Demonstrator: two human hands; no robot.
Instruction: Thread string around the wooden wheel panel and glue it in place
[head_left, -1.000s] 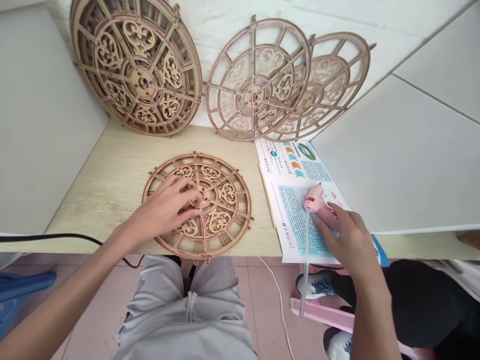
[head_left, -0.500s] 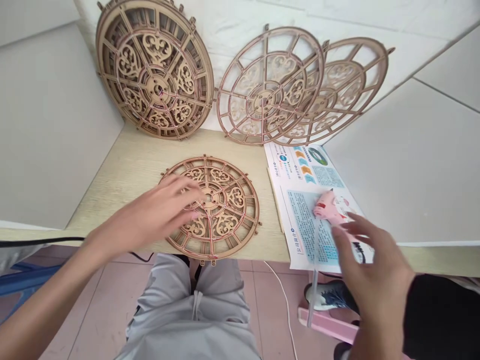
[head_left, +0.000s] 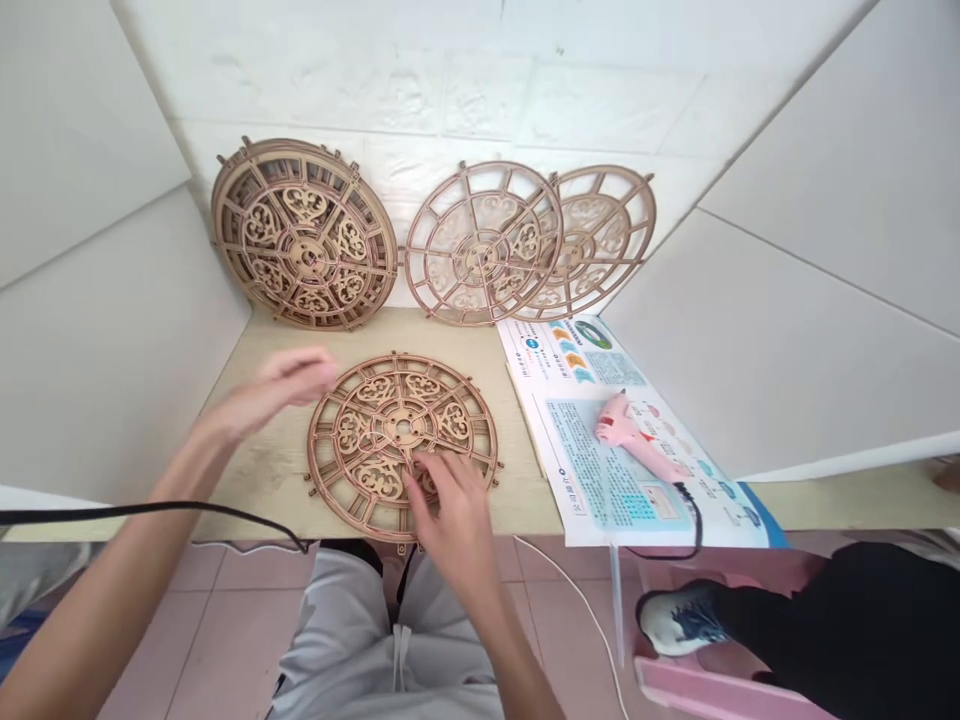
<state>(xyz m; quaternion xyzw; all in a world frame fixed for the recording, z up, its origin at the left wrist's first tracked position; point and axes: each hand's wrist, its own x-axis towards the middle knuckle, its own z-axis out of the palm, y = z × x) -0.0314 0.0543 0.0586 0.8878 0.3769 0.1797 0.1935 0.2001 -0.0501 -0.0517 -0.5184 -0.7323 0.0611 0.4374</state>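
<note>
A round wooden openwork disc [head_left: 403, 408] with scrollwork panels and a spoked rim lies flat on the table in front of me. My right hand [head_left: 454, 510] reaches over its near right part, thumb and forefinger curled together at a spoke below the hub. Whether anything thin sits in that pinch is too small to see. Beside the disc's far left rim, my left hand [head_left: 289, 382] is raised and smeared by motion, its fingers pointing right. A pink glue gun [head_left: 630, 430] rests on the printed sheet [head_left: 577, 470] to the right, untouched by either hand.
A stack of similar discs [head_left: 304, 235] leans on the wall at back left. Two single discs [head_left: 480, 255] overlap at back centre. Grey panels [head_left: 840, 330] flank the table. A black cable [head_left: 150, 508] crosses at left. Another person's shoe [head_left: 679, 615] shows below.
My right hand has moved left from the glue gun to the disc. My left hand has moved off the disc to its left. The view has shifted too.
</note>
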